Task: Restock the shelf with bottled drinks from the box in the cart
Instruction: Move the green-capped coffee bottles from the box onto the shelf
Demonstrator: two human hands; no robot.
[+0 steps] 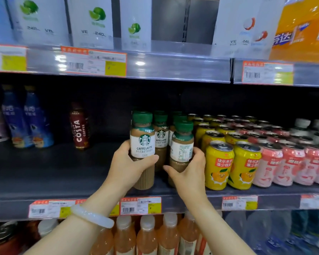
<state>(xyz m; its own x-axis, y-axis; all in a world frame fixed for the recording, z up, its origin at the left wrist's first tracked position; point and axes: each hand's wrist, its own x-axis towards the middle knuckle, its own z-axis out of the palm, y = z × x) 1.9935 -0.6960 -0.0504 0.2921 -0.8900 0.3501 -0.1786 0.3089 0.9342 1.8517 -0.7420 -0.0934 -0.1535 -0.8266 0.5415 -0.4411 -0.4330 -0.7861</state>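
Several green-capped coffee latte bottles stand in rows on the dark middle shelf (63, 168). My left hand (126, 165) is wrapped around the front left bottle (142, 142), whose base rests near the shelf's front edge. My right hand (187, 172) grips the front right bottle (182, 142), its label turned sideways. More of the same bottles (161, 133) stand right behind. A white bangle sits on my left wrist. The cart and the box are out of view.
Yellow orange-drink cans (219, 162) and pink cans (271, 164) crowd the shelf just right of my right hand. A Costa coffee bottle (80, 127) and blue bottles (36, 122) stand to the left. White cartons fill the shelf above; peach-coloured bottles (147, 234) stand below.
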